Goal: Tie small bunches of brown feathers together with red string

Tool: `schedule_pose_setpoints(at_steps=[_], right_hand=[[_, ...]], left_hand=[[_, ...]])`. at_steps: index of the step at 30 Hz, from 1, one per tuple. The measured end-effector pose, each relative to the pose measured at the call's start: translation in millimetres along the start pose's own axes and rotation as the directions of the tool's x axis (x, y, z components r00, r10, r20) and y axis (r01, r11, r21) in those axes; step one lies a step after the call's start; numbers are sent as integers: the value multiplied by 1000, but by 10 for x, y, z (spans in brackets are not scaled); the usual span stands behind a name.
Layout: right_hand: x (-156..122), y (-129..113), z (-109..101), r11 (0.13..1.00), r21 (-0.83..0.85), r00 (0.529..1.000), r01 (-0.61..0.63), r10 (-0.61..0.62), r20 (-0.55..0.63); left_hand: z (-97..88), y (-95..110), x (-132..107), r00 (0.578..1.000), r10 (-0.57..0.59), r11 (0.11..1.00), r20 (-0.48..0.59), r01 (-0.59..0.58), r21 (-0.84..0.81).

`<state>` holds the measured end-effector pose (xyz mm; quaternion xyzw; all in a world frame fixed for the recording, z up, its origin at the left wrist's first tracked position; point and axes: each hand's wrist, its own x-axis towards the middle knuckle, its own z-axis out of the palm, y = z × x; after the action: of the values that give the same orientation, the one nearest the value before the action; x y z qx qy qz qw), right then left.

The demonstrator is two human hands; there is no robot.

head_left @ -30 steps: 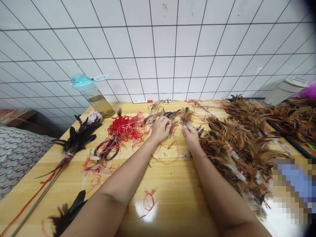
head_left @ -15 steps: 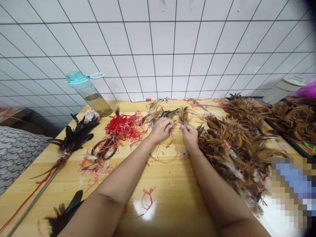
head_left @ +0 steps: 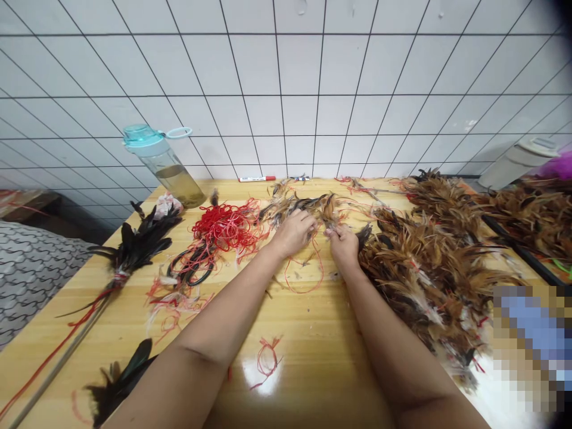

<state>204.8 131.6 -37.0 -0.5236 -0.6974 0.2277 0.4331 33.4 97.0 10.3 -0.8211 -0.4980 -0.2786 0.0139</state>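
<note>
Above the middle of the table, my right hand (head_left: 344, 243) is closed in a pinch around the base of a small bunch of brown feathers (head_left: 329, 208), whose tips point toward the wall. Close beside it on the left, the fingers of my left hand (head_left: 295, 231) are bent and pressed together at a thin red string (head_left: 322, 269). This string hangs in a loop below both hands. Its exact path between the fingertips is hidden. Loose brown and grey feathers (head_left: 286, 202) lie just behind my left hand.
Left of my hands lies a tangle of red string (head_left: 226, 223), with a water bottle (head_left: 176, 179) behind it. A black feather duster (head_left: 138, 247) lies at the left edge. Many brown feather bunches (head_left: 429, 256) cover the right side. A red-capped marker (head_left: 257, 179) sits by the wall.
The whole view has shifted slightly. My hands stay close together at the feather bunch, with my left fingers a little lower and nearer to my right hand.
</note>
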Motion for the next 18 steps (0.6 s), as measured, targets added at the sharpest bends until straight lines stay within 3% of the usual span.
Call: schedule_pose_setpoints(at_steps=[12, 18], right_hand=[[3, -23, 15, 999, -15, 995, 33, -32, 99], [8, -63, 3, 998, 11, 980, 63, -64, 190]], left_hand=[[52, 38, -3, 999, 7, 985, -45, 0, 170], [49, 74, -11, 995, 12, 997, -103, -5, 71]])
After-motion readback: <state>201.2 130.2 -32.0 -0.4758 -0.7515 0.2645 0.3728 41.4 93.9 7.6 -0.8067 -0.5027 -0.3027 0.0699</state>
